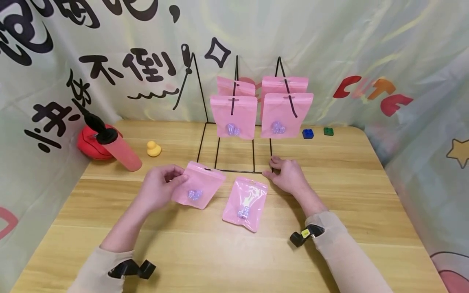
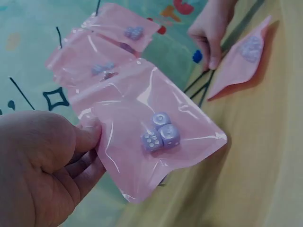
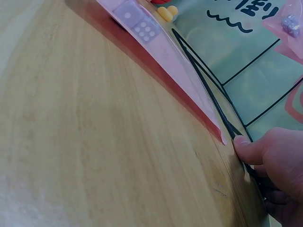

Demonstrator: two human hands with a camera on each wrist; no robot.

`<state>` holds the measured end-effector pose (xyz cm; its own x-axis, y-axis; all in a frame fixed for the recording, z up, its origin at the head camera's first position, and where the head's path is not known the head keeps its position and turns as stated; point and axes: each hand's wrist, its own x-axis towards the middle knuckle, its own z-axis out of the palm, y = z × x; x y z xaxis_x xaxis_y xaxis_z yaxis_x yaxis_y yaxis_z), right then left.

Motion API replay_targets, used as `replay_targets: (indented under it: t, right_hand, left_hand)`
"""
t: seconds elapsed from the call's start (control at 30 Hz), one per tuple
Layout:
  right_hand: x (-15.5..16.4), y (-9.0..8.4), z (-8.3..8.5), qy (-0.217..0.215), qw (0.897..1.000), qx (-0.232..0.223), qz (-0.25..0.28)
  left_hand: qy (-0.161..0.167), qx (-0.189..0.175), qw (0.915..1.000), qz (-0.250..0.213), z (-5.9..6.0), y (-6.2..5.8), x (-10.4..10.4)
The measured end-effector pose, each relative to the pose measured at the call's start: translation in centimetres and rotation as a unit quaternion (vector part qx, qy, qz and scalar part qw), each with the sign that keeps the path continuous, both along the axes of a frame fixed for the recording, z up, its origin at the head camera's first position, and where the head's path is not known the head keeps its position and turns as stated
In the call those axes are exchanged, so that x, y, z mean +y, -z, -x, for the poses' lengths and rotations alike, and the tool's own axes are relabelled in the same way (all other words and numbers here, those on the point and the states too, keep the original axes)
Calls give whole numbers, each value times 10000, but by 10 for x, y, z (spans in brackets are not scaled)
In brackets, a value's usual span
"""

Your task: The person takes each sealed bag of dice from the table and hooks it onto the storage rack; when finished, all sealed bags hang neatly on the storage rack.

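Above the table (image 1: 234, 260), the left hand (image 1: 159, 188) pinched a pouch (image 1: 198, 190) clear of the wood; the right hand (image 1: 287, 176) gripped the rack (image 1: 234, 162). At the left wrist, dice (image 2: 160, 132) sagged low, so lifting the pouch by its hole seemed best. At the right wrist, fingers (image 3: 251, 150) clamped wire; holding firm would steady it.

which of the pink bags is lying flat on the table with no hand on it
The pink plastic zip bag with lilac dice lying between the hands on the wooden table. The left hand lifts another; the rest hang on the black wire rack.
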<state>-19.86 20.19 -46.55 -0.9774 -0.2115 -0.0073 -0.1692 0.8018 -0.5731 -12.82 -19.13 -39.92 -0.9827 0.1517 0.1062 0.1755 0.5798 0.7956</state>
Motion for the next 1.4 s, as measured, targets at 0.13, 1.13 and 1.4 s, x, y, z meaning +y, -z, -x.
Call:
replay_targets:
  t: [0.13,1.13,1.4]
  right_hand:
    - [0,1,-1,-19,10000,51,-5]
    - [-1,4,0,38,9999,51,-80]
    - [-2,1,-1,46,9999,64,-97]
  left_hand:
    - [-131,488,9987,-36,1,-12,-4]
    - [-1159,1989,9589,-1661,27,-81,-13]
    - [-1305,1811,9573,-1838,36,-82,-14]
